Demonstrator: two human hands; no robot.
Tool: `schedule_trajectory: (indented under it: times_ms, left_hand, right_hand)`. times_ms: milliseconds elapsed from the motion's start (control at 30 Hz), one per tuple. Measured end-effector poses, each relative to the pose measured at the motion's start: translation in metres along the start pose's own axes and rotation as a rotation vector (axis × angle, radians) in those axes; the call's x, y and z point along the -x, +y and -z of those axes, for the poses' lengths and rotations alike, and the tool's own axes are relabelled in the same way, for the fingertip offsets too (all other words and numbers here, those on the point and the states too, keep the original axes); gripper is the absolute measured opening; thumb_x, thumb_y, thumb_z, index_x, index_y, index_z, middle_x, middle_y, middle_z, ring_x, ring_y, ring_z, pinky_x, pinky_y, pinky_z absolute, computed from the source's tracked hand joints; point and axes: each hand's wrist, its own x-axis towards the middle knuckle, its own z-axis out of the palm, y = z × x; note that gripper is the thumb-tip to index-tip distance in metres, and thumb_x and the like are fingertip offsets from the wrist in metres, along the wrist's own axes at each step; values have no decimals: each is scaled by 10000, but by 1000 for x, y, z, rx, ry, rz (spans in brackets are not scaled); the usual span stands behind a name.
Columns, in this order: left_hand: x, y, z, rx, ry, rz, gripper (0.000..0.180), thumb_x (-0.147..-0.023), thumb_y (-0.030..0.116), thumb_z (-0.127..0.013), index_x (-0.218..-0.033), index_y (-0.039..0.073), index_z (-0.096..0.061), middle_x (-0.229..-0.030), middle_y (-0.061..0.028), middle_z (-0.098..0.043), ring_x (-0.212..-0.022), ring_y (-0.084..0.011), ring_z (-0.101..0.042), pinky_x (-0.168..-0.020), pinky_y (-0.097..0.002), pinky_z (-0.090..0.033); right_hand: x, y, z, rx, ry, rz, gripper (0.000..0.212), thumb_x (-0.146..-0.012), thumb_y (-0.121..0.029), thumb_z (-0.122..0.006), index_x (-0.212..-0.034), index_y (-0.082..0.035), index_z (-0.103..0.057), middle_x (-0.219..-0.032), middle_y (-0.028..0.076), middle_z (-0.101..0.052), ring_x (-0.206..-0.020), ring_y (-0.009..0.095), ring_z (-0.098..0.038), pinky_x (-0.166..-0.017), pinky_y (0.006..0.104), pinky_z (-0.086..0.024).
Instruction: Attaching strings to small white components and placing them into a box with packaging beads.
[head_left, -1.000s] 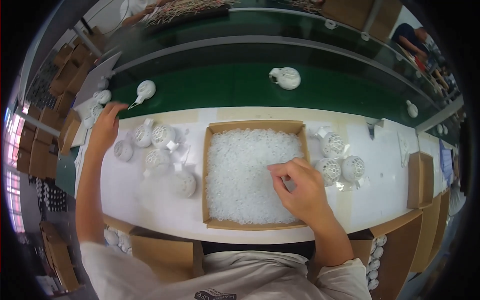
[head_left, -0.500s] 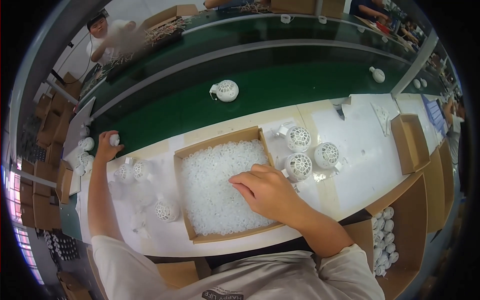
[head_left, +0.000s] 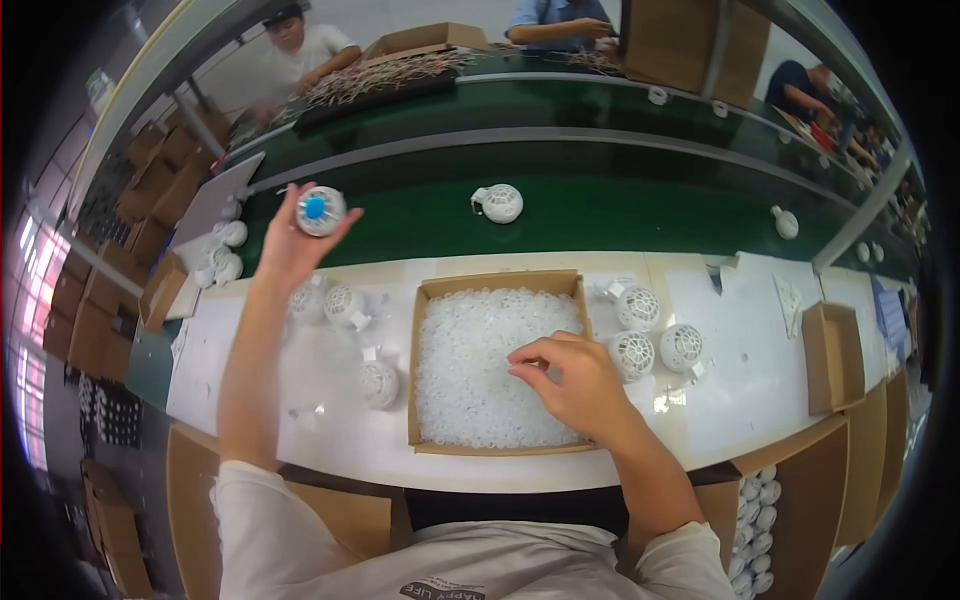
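My left hand point(head_left: 290, 245) is raised at the green belt's near edge, holding a white round slotted housing point(head_left: 333, 222) in its palm and fingers. A blue disc point(head_left: 315, 208) sits in the middle of the housing's visible face. My right hand point(head_left: 575, 385) is over a shallow cardboard box point(head_left: 414, 360) filled with small clear plastic rings point(head_left: 480, 370). Its thumb and forefinger are pinched together; anything between them is too small to make out. Right of the box stand three white cage-like balls point(head_left: 633, 355); more such balls point(head_left: 378, 384) lie to its left.
Beyond the white table point(head_left: 740, 400) runs a green conveyor belt point(head_left: 400, 215) carrying a white ball point(head_left: 500, 204). Deep cardboard boxes point(head_left: 800, 500) flank me, the right one containing several white balls. An upright metal post point(head_left: 870, 200) rises at the right. People work across the belt.
My left hand has come up and right from the belt's left edge with the housing, now turned to show its blue disc. The right hand stays pinched over the rings. The view has shifted.
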Motion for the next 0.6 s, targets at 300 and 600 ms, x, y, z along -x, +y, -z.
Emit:
schedule_trajectory:
  times_ms: [300, 600]
  left_hand:
    - [109, -82, -73, -212, -680, -8, 235, -1003, 330, -543, -1152, 149, -532, -1111, -152, -647, -924, -351, -673, -699, -399, -574]
    - [130, -97, -100, -1144, -832, -227, 167, -831, 91, -670, -980, 22, -699, -951, -134, -698, -873, -283, -675, -760, -350, -523]
  right_hand:
    - [-21, -12, 28, -469, 56, -182, 136, -825, 16, -744, -960, 7, -734, -894, 95, -718, -802, 147, -670, -706, 276, -536]
    - [-27, 1, 30, -834, -57, -212, 162, -828, 7, -744, -990, 11, -732, -897, 71, -720, -808, 108, -642, -742, 237, -515]
